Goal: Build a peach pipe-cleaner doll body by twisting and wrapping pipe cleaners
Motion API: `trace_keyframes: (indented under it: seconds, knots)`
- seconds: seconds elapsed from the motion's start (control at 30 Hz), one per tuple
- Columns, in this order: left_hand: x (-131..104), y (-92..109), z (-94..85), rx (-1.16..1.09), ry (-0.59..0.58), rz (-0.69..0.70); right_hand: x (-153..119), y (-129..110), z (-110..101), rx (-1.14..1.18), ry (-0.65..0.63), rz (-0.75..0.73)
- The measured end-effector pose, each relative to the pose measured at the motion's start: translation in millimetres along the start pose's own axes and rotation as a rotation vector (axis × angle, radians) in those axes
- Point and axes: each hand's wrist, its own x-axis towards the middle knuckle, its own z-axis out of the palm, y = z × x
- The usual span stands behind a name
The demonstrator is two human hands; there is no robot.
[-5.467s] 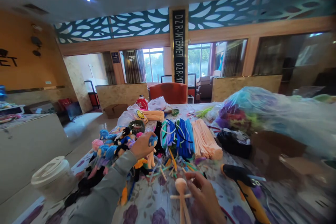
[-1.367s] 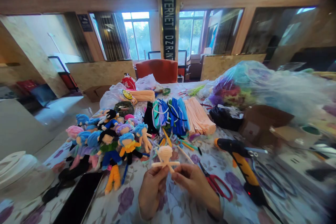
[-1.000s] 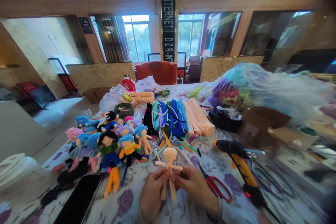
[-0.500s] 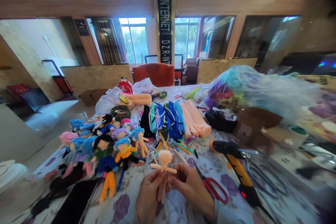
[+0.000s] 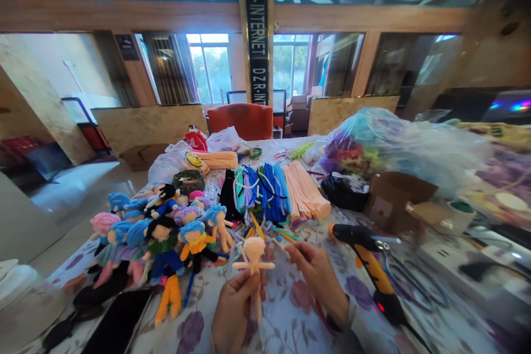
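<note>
A peach pipe-cleaner figure [image 5: 254,249] with a round head, outstretched arms and hanging legs stands upright in my left hand [image 5: 234,307], pinched just below its arms. To the right, my right hand [image 5: 317,279] is apart from the figure, its thumb and forefinger pressed together at the end of a thin peach stick [image 5: 279,245]. Its other fingers are curled. Loose coloured pipe-cleaner pieces [image 5: 257,224] lie just beyond the figure.
Finished dolls [image 5: 161,232] crowd the left, with a phone [image 5: 118,321] before them. Blue and peach pipe-cleaner bundles [image 5: 307,191] lie at the back. On the right are a yellow-black glue gun [image 5: 371,265], a cardboard box [image 5: 394,199] and a large plastic bag [image 5: 385,138].
My right hand has left the figure and moved right and forward to the thin peach stick. My left hand still holds the figure. The red-handled scissors are now mostly hidden by my right hand and arm.
</note>
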Motion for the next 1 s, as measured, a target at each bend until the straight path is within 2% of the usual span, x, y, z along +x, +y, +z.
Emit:
trace_keyframes:
  seconds: [0.07, 0.17, 0.27, 0.43, 0.63, 0.83, 0.9, 1.0]
  knots:
    - [0.4, 3.8, -0.2, -0.048, 0.048, 0.041, 7.5, 2.9, -10.2, -0.298, 0.055, -0.054]
    - [-0.6, 6.7, 1.3, -0.088, 0.083, 0.055, 11.7, 7.2, -12.4, -0.504, 0.06, -0.1]
    - [-2.7, 5.9, 4.0, -0.054, 0.065, 0.051, 10.5, 11.1, -2.8, -0.621, 0.048, -0.115]
    - [-3.6, 3.7, 5.5, -0.002, 0.078, 0.104, 9.4, 12.1, 4.5, -0.642, 0.023, -0.103]
    - [-3.5, 4.5, 4.0, 0.057, 0.122, 0.133, 4.7, 6.1, -0.5, -0.472, -0.011, -0.075]
    - [-6.8, 6.4, 6.8, 0.096, 0.162, 0.17, -4.4, 5.8, 5.0, 0.203, -0.133, 0.021]
    - [-6.7, 3.9, 5.5, 0.079, 0.171, 0.142, -8.5, 3.9, 6.5, 0.265, -0.155, 0.016]
    - [-5.8, -1.4, 2.3, 0.036, 0.176, 0.103, -14.9, -2.8, 8.5, 0.233, -0.15, -0.052]
